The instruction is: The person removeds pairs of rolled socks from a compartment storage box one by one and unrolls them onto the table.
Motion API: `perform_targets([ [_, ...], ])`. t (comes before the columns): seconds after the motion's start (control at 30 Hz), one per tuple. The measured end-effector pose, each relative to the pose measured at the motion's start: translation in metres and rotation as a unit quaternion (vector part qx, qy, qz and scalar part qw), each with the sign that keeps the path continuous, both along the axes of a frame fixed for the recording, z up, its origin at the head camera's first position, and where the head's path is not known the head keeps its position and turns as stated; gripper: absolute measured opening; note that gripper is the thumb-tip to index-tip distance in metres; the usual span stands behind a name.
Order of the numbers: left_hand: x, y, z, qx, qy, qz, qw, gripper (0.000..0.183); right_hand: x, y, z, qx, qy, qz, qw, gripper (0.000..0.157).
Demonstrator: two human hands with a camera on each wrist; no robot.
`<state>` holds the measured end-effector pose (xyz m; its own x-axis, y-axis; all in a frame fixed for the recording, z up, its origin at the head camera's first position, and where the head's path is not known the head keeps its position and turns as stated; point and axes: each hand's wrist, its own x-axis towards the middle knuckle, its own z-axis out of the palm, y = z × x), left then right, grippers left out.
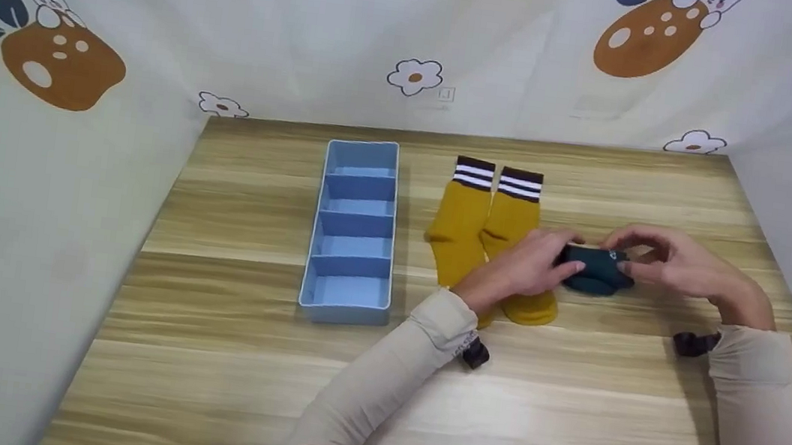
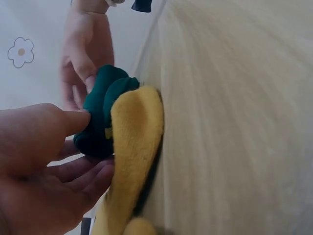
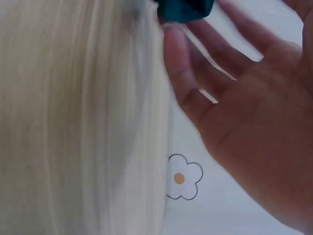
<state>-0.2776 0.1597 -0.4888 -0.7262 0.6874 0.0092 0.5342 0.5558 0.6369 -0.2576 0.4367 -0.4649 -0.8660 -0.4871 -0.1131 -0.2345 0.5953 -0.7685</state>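
Note:
A dark green folded sock bundle (image 1: 595, 272) is held between both hands over the table, right of the yellow socks. My left hand (image 1: 528, 263) pinches its left end; in the left wrist view the thumb lies on one side of the bundle (image 2: 100, 110) and the fingers on the other. At the opposite end, my right hand (image 1: 689, 267) grips it between thumb and fingers. Only the bundle's edge (image 3: 183, 10) shows at the top of the right wrist view. Two mustard-yellow socks (image 1: 463, 219) with striped cuffs lie flat, partly under my left hand and wrist.
Left of the yellow socks stands a blue organizer box (image 1: 347, 315) with several compartments in a row. The wooden table (image 1: 221, 352) meets patterned wall sheets (image 1: 341, 57) at its back and sides. Dark straps (image 1: 695, 344) show at the wrists.

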Motion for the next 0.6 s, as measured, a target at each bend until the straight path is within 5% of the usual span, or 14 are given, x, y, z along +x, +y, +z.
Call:
perform_targets([
  [0.2,0.0014,0.0022,-0.0044,0.015,0.016,0.02,0.9995,0.034,0.0018,-0.0086,0.0022,0.006,-0.003,-0.022,1.0,0.019],
  [0.4,0.0007,0.0025,-0.0045,0.006,-0.008,0.026,0.9996,0.039,0.0022,-0.0074,-0.0003,0.021,-0.023,-0.007,0.999,0.038],
  [0.6,-0.0023,0.0015,-0.0048,0.014,-0.003,0.023,0.9996,0.038,-0.0013,-0.0078,-0.0029,0.007,-0.005,0.007,1.0,0.035],
])
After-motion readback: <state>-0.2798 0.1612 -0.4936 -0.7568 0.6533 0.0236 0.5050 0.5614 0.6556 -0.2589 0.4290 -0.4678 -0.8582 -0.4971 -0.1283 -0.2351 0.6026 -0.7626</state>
